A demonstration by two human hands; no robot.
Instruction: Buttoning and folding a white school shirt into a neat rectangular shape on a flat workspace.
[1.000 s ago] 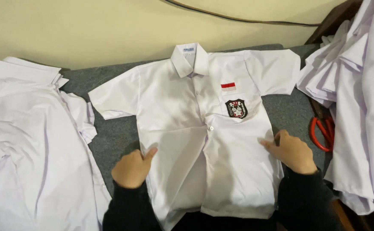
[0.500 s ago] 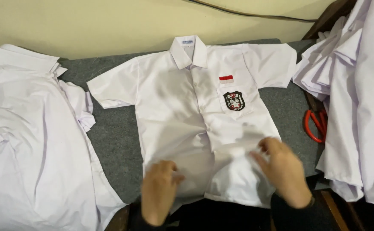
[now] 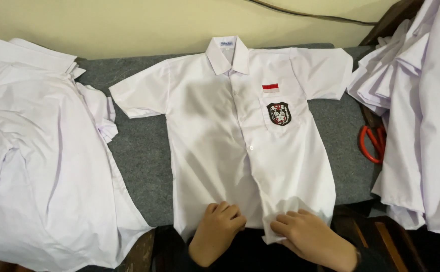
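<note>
Shirt: a white short-sleeved shirt (image 3: 230, 146) lies face up and spread flat on the grey padded surface (image 3: 142, 151), collar toward 12 o'clock, hem toward 6 o'clock, both sleeves out to the sides.
Chest details: a small red-and-white flag patch (image 3: 270, 87) sits above a dark shield-shaped badge (image 3: 279, 113) on the chest pocket, at about 1 o'clock from the shirt's middle.
Front placket: buttoned in the upper part; near the hem the two front panels part slightly.
Left hand: the left hand (image 3: 219, 229) rests at the hem around 6 o'clock, fingers curled and knuckles up, pressing on the left-side panel's lower edge; whether it pinches the cloth, I cannot tell.
Right hand: the right hand (image 3: 308, 236) lies just beside it toward 5 o'clock, its fingers closed on the bottom corner of the other panel, whose edge is folded up a little.
Left pile: a spread of white shirts (image 3: 39, 151) covers the area at 9 o'clock, one sleeve near the laid-out shirt's sleeve.
Right pile: a stack of white shirts (image 3: 421, 111) hangs at 3 o'clock.
Scissors: red-handled scissors (image 3: 372, 143) lie on the grey surface at 3 o'clock, partly tucked under the right pile.
Wall: a pale wall (image 3: 129, 25) runs along 12 o'clock.
</note>
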